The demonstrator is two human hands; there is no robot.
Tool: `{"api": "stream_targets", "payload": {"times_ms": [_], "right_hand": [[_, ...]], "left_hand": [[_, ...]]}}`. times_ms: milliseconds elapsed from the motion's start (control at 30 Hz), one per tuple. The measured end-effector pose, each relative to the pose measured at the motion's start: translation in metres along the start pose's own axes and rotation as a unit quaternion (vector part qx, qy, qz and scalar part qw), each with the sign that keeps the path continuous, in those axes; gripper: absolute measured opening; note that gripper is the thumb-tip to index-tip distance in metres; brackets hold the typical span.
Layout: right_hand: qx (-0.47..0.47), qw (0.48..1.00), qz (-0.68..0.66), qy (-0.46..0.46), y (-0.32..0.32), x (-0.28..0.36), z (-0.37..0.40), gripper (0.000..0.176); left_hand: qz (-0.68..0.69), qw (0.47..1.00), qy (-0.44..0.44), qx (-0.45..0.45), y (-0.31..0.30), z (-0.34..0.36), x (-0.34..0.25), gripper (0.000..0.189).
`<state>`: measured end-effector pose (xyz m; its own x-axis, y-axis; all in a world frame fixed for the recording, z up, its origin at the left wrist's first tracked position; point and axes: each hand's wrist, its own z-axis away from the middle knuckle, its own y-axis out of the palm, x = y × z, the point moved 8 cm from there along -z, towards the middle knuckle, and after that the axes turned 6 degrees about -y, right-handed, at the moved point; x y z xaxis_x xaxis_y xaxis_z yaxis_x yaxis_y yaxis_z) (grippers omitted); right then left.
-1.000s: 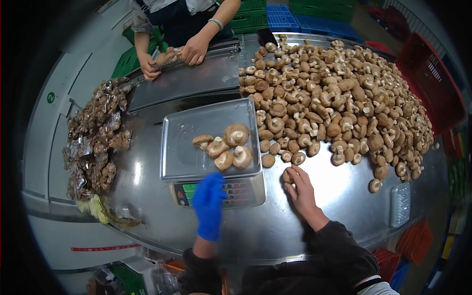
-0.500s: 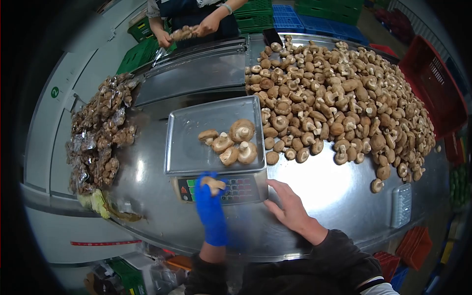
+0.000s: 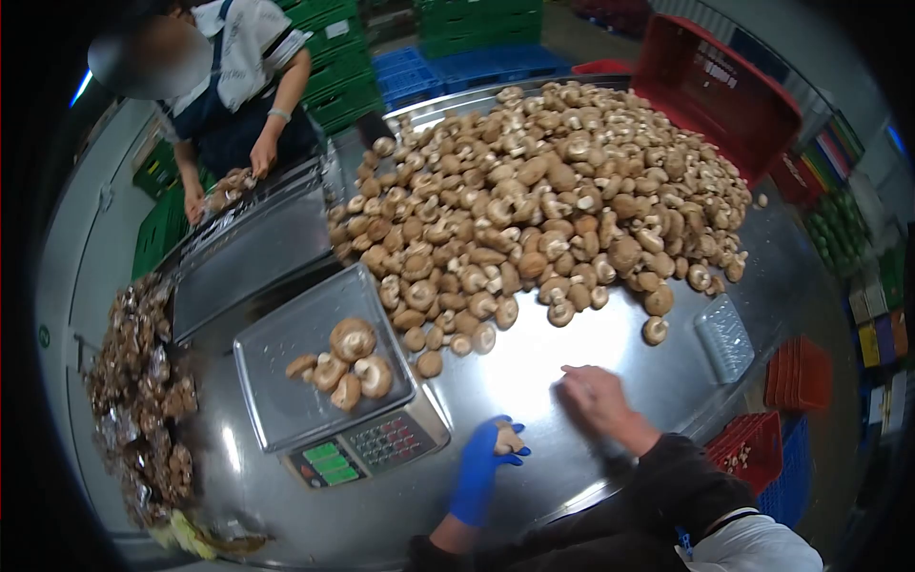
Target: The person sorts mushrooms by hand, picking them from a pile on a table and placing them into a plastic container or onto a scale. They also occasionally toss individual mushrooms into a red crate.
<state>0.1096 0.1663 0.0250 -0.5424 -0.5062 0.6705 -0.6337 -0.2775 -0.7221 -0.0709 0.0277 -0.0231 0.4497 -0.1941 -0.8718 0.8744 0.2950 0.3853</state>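
The blue-gloved left hand [image 3: 481, 467] is closed around a mushroom [image 3: 507, 440]. At its two o'clock the bare right hand [image 3: 593, 396] lies on the steel table [image 3: 534, 362], too blurred to tell its grip. At ten o'clock is a scale [image 3: 381, 440] bearing a few loose mushrooms [image 3: 345, 367], and at twelve the big heap [image 3: 534, 191].

My head camera looks forward and down, close over the table [image 3: 562, 367], left hand [image 3: 484, 462] and right hand [image 3: 596, 396] low in frame.

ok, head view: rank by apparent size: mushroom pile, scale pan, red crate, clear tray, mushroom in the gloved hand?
1. mushroom pile
2-3. scale pan and red crate: look alike; the crate sits farther off, so no ranking
4. clear tray
5. mushroom in the left hand
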Motion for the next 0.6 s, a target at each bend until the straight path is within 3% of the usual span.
{"api": "stream_targets", "payload": {"times_ms": [67,100,167,233,267,333,367,433,467,500,567,600], "right_hand": [[-0.084,0.99,0.112,0.029,-0.067,-0.063,0.024,0.033],[-0.129,0.981,0.145,0.01,-0.108,-0.081,0.036,0.04],[-0.151,0.932,0.312,0.109,-0.178,-0.146,0.076,0.057],[-0.149,0.881,0.396,0.211,-0.24,-0.189,0.117,0.075],[-0.157,0.879,0.393,0.219,-0.26,-0.211,0.137,0.075],[-0.06,0.88,0.263,0.39,-0.268,-0.275,0.182,0.094],[-0.069,0.879,0.257,0.396,-0.273,-0.278,0.187,0.094],[-0.035,0.903,0.116,0.413,-0.262,-0.29,0.195,0.104],[-0.03,0.91,0.197,0.363,-0.261,-0.282,0.188,0.103],[-0.035,0.911,0.19,0.365,-0.257,-0.281,0.189,0.103],[-0.024,0.922,0.298,0.246,-0.249,-0.257,0.17,0.104],[-0.028,0.922,0.294,0.25,-0.246,-0.254,0.166,0.104]], "left_hand": [[-0.032,0.989,-0.141,-0.003,0.015,-0.013,0.034,0.031],[-0.036,0.989,-0.14,0.005,0.016,-0.023,0.038,0.031],[0.205,0.968,-0.132,-0.053,0.006,-0.044,0.043,0.033],[0.187,0.975,-0.113,-0.028,0.008,-0.058,0.034,0.035],[0.152,0.983,-0.093,-0.048,0.004,-0.063,0.034,0.039],[0.088,0.987,-0.086,-0.099,0.007,-0.066,0.027,0.057],[0.079,0.989,-0.085,-0.091,0.013,-0.068,0.026,0.057],[0.046,0.988,-0.102,-0.103,0.013,-0.066,0.029,0.064],[0.038,0.989,-0.099,-0.099,0.015,-0.066,0.03,0.064],[0.026,0.988,-0.107,-0.109,0.014,-0.063,0.034,0.064],[0.008,0.986,-0.115,-0.119,0.013,-0.056,0.036,0.063],[-0.007,0.986,-0.111,-0.124,0.015,-0.052,0.035,0.062]]}}
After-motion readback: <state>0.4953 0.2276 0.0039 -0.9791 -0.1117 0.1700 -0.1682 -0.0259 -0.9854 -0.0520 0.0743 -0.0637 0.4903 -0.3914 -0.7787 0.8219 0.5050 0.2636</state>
